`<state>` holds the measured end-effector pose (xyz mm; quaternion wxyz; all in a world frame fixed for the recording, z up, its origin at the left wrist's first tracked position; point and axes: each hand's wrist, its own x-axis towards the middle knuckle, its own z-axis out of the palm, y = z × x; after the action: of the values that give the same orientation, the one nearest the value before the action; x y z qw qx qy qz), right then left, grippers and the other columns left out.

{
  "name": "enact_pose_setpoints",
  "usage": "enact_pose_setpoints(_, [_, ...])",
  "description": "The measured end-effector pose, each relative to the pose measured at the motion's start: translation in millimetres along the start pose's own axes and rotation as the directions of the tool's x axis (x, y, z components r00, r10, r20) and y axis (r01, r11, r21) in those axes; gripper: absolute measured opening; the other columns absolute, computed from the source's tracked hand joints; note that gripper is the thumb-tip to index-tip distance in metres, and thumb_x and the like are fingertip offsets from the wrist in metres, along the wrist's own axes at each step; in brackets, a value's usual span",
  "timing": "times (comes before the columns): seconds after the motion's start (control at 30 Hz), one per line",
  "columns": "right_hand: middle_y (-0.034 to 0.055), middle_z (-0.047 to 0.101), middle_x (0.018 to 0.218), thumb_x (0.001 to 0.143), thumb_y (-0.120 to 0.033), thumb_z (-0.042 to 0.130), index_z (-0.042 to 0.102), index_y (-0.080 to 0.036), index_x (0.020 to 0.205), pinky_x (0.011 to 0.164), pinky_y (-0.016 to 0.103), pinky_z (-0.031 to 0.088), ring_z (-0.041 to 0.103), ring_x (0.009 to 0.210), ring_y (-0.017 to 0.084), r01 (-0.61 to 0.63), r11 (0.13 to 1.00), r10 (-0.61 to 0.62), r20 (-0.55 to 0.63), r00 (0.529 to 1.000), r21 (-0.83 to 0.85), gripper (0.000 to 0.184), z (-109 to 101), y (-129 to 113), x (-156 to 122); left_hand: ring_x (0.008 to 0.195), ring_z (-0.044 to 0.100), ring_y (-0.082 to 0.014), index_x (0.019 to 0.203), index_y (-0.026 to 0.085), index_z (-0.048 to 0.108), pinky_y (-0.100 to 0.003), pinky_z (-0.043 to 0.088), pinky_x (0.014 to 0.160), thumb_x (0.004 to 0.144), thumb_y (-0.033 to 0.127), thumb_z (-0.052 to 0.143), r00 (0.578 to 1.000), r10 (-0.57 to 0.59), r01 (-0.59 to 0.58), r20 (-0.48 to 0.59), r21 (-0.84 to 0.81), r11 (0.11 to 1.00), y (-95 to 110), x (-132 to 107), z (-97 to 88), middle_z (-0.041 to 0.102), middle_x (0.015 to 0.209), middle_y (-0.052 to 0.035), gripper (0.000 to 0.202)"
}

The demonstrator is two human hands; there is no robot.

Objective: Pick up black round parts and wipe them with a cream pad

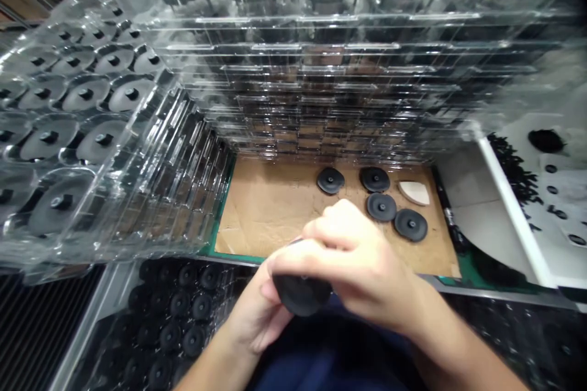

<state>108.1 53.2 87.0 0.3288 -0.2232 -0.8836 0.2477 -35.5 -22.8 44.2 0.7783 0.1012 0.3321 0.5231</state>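
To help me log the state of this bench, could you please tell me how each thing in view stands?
Left hand: supporting the disc from below
Right hand: gripping the disc from above
Held black disc: raised between both hands
Loose black discs: four, lying flat, apart
Pale wedge piece: lying flat
Cardboard sheet: flat on a green mat
Clear plastic trays: stacked, holding black discs

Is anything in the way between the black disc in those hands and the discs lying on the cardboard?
Nothing visible stands in the way. The black disc, gripped by the left hand and right hand, sits just short of the cardboard, with open space before the four discs.
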Motion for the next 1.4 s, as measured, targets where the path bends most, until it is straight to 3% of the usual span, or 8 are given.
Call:
enact_pose_setpoints(0.1, [0.0027,0.068,0.084,0.094,-0.017,0.046,0.069,-0.019,0.106,0.069,0.029,0.039,0.056,0.073,0.014,-0.307,0.947,0.316,-0.116,0.942,0.091,0.026,6.8,18.7,-17.9,0.091,0.071,-0.022,0.108,0.019,0.071,-0.026,0.058,0.078,0.056,0.039,0.085,0.995,-0.084,0.089,0.048,-0.112,0.99,2.2,0.2,-3.6,0.075,0.101,-0.0041,0.058])
enact_pose_setpoints(0.17, [0.0024,0.07,0.096,0.093,-0.026,0.052,0.069,-0.024,0.107,0.074,0.027,0.044,0.061,0.084,0.015,-0.571,0.773,0.615,-0.106,0.781,0.277,0.022,15.4,25.6,-42.4,0.093,0.072,-0.0242,0.109,0.023,0.07,-0.027,0.06,0.073,0.055,0.039,0.085,0.99,-0.123,0.134,0.073,-0.161,0.978,2.9,0.8,-6.3,0.074,0.107,-0.0044,0.059])
enact_pose_setpoints(0.23, [0.0024,0.071,0.107,0.089,-0.037,0.057,0.071,-0.027,0.104,0.083,0.028,0.048,0.063,0.096,0.018,-0.727,0.541,0.803,-0.004,0.596,0.422,0.023,26.4,27.5,-70.2,0.097,0.071,-0.0259,0.109,0.022,0.07,-0.027,0.06,0.073,0.055,0.04,0.084,0.987,-0.131,0.145,0.09,-0.171,0.975,3.0,2.0,-8.0,0.074,0.109,-0.0058,0.058])
enact_pose_setpoints(0.3, [0.0048,0.072,0.11,0.086,-0.044,0.058,0.072,-0.026,0.102,0.087,0.033,0.05,0.065,0.101,0.023,-0.789,0.394,0.868,0.092,0.488,0.471,0.029,37.8,25.7,-94.3,0.098,0.071,-0.0256,0.11,0.021,0.069,-0.027,0.06,0.074,0.057,0.038,0.084,0.985,-0.133,0.151,0.112,-0.166,0.975,2.6,3.5,-8.6,0.074,0.109,-0.0075,0.058])
enact_pose_setpoints(0.43, [0.0097,0.074,0.106,0.083,-0.048,0.058,0.074,-0.021,0.1,0.084,0.039,0.054,0.067,0.101,0.028,-0.831,0.301,0.891,0.172,0.42,0.467,0.036,51.5,21.3,-118.0,0.101,0.07,-0.0237,0.114,0.019,0.067,-0.026,0.059,0.079,0.064,0.031,0.082,0.979,-0.138,0.161,0.151,-0.156,0.975,1.4,6.0,-9.0,0.073,0.114,-0.0085,0.054])
enact_pose_setpoints(0.63, [0.0096,0.07,0.116,0.082,-0.05,0.057,0.073,-0.023,0.103,0.089,0.041,0.052,0.064,0.108,0.029,-0.844,0.27,0.895,0.203,0.398,0.463,0.038,52.2,22.3,-116.0,0.103,0.069,-0.0244,0.117,0.021,0.066,-0.024,0.058,0.08,0.062,0.032,0.084,0.977,-0.141,0.169,0.158,-0.177,0.97,0.0,5.4,-8.1,0.071,0.118,-0.0062,0.059])
enact_pose_setpoints(1.03, [0.0086,0.073,0.105,0.083,-0.05,0.054,0.073,-0.022,0.101,0.081,0.04,0.052,0.067,0.094,0.028,-0.849,0.296,0.876,0.23,0.424,0.437,0.038,56.9,17.8,-116.7,0.104,0.068,-0.0247,0.114,0.024,0.068,-0.026,0.059,0.077,0.059,0.038,0.083,0.987,-0.156,0.159,0.046,-0.086,0.983,-0.9,-0.3,-4.9,0.066,0.127,-0.0076,0.058])
enact_pose_setpoints(1.4, [0.008,0.074,0.103,0.085,-0.043,0.054,0.073,-0.022,0.103,0.077,0.036,0.055,0.069,0.09,0.026,-0.838,0.372,0.837,0.247,0.489,0.4,0.034,59.4,20.0,-122.4,0.104,0.068,-0.0219,0.114,0.025,0.068,-0.025,0.058,0.079,0.064,0.03,0.082,0.99,-0.134,0.139,0.051,-0.124,0.982,-3.4,-2.3,-6.8,0.07,0.121,-0.0053,0.053])
